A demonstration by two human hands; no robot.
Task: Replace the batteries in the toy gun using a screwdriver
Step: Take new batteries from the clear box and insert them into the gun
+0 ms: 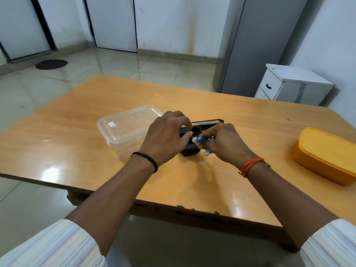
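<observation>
At mid-counter (115,105), the left hand (165,137) curls its fingers round the black toy gun (207,123), steadying it. The right hand (223,143) pinches blue batteries (199,140) at the grip's opening. Best to match polarity and seat each squarely before pressing.

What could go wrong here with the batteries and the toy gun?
1. The right hand pinches the blue batteries together with a clear-handled tool, probably the screwdriver; with that much in one grip, a battery could slip and roll across the glossy table.
2. The left hand covers much of the black toy gun, hiding the compartment, so a battery could go in the wrong way round.
</observation>
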